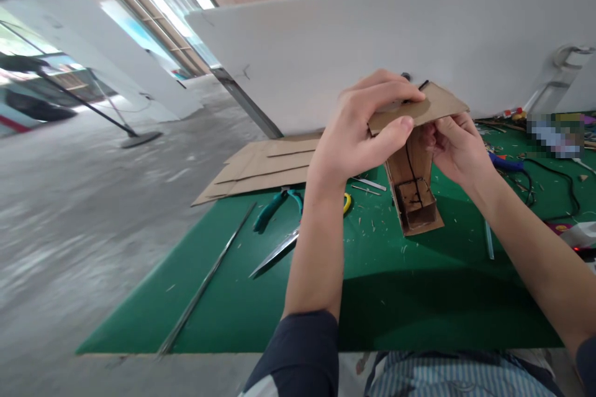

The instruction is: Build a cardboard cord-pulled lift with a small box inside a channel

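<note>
A small cardboard model [410,161] stands upright on the green table, with an open box at its foot and a dark cord running down inside it. At its top lies a flat cardboard piece [433,102], slightly tilted. My left hand [367,118] grips this piece from the left, fingers on top and thumb along its near edge. Under its right side is my right hand [456,142], fingers pinched close to the model's upper part; what they hold is hidden.
Scissors [279,251], teal-handled pliers [272,208] and a bundle of thin wires [209,285] lie left on the green table [153,298]. Cardboard sheets [261,167] rest at the back left. A blue-handled tool [505,163] with a dark cable lies right. A white panel [395,37] rises behind.
</note>
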`<control>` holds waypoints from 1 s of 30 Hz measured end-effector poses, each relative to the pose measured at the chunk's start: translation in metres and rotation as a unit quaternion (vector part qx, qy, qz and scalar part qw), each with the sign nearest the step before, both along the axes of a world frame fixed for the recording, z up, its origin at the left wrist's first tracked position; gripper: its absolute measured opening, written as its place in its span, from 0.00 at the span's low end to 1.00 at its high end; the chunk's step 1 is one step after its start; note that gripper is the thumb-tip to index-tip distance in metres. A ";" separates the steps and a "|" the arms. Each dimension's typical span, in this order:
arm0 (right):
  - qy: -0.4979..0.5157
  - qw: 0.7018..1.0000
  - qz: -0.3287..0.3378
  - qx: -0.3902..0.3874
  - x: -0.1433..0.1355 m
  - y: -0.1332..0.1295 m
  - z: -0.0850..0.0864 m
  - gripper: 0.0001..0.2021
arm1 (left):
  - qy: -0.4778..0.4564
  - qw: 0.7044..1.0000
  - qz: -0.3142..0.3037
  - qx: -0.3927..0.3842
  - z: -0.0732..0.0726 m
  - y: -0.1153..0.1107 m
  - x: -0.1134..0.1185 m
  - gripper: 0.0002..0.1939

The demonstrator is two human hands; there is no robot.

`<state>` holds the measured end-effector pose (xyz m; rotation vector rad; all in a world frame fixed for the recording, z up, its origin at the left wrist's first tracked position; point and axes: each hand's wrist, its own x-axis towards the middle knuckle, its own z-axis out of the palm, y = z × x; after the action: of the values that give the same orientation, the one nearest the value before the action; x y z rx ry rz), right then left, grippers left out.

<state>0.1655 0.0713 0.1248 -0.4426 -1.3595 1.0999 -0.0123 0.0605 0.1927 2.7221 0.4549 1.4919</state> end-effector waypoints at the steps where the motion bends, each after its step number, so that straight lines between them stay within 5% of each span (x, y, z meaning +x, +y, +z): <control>1: -0.001 1.000 -0.002 -0.002 0.000 0.000 0.000 0.17 | 0.002 1.000 0.001 -0.001 0.000 0.001 0.000 0.17; 9: -0.023 0.999 -0.044 0.004 0.000 0.004 -0.003 0.18 | 0.013 1.000 0.014 -0.011 0.002 -0.006 0.000 0.14; 24: -0.007 0.999 0.027 0.018 0.008 0.010 -0.004 0.19 | -0.002 0.999 0.029 -0.026 0.000 -0.008 0.004 0.19; 30: -0.207 0.971 -0.069 0.093 0.031 -0.002 0.022 0.19 | -0.026 0.998 0.006 -0.062 -0.003 0.000 0.000 0.23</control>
<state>0.1967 0.0689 0.1466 -0.6410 -1.7522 0.7805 -0.0128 0.0606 0.1901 2.5839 0.5453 1.4812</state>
